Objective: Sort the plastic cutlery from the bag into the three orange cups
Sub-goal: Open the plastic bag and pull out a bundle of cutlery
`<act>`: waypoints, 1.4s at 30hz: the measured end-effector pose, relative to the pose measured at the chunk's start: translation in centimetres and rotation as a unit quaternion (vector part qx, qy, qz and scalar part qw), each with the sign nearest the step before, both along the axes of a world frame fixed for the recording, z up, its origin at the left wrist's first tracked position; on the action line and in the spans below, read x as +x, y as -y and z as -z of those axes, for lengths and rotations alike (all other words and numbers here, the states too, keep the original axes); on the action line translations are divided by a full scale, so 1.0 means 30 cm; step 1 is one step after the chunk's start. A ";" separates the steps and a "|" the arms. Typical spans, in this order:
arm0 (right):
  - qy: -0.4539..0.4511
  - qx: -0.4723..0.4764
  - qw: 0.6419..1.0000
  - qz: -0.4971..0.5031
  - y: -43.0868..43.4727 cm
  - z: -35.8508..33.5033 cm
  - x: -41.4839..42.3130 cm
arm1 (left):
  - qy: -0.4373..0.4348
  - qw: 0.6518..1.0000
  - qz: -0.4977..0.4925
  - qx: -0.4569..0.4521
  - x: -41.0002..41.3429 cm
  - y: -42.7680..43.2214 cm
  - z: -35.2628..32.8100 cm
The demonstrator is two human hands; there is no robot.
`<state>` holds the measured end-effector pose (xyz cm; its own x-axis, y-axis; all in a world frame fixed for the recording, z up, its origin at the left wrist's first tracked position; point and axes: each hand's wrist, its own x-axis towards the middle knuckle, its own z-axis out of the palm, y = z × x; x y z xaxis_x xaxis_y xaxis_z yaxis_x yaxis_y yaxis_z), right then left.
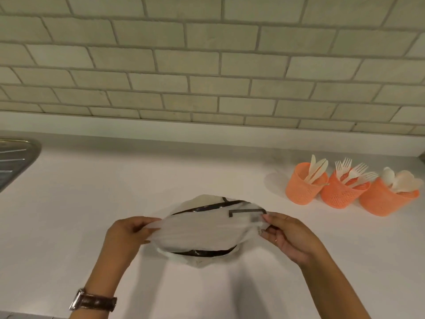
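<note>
A translucent white plastic bag [207, 233] with black trim is held above the white counter in the middle of the head view. My left hand [125, 236] pinches its left edge and my right hand [287, 236] pinches its right edge, stretching it between them. I cannot see any cutlery inside it. Three orange mesh cups stand in a row at the right: the left cup [303, 189] holds white knives, the middle cup [340, 193] holds white forks, and the right cup [384, 201] holds white spoons.
A steel sink drainboard [13, 160] sits at the far left edge of the white counter [115, 180]. A tiled wall [207, 65] rises behind the counter. My left wrist wears a brown-strapped watch [94, 300].
</note>
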<state>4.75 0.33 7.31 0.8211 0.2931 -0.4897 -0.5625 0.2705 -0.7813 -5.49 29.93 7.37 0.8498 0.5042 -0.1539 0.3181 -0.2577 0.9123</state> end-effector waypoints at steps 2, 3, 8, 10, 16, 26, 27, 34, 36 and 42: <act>-0.098 0.131 0.986 -0.007 -0.002 0.001 0.005 | -0.021 0.993 0.004 -0.119 -0.009 -0.014 0.002; -0.124 0.164 0.978 -0.012 -0.005 0.007 0.006 | -0.037 0.980 0.002 -0.196 -0.009 -0.015 0.002; -0.168 0.183 0.968 -0.048 -0.025 -0.003 -0.003 | -0.031 0.766 -0.045 -0.641 0.009 0.007 0.032; -0.190 0.189 0.963 -0.024 -0.040 -0.005 0.008 | -0.017 0.709 -0.060 -0.703 0.034 0.031 0.020; -0.204 0.168 0.964 0.026 -0.081 -0.008 0.048 | -0.029 0.686 -0.112 -0.719 0.125 0.133 -0.036; 0.147 -0.228 0.962 -0.033 -0.050 0.086 -0.002 | -0.024 0.948 -0.054 -0.312 0.037 0.076 0.067; 0.160 -0.225 0.959 -0.065 -0.052 0.081 -0.022 | -0.021 0.964 -0.026 -0.263 0.029 0.061 0.072; 0.329 -0.431 0.840 0.020 -0.057 0.088 -0.038 | 0.055 0.952 0.119 0.275 0.057 0.061 0.042; 0.344 -0.461 0.818 0.018 -0.039 0.071 -0.026 | 0.033 0.913 0.139 0.382 0.069 0.062 0.034; 0.195 -0.264 0.945 -0.014 -0.065 0.005 0.003 | -0.084 0.951 0.230 0.186 0.102 0.034 -0.033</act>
<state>4.85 2.27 7.18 0.9646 0.1172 -0.2361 -0.2058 -0.2248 -0.9524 -2.43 28.89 8.38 0.9729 0.1301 -0.1912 0.2267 -0.7002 0.6771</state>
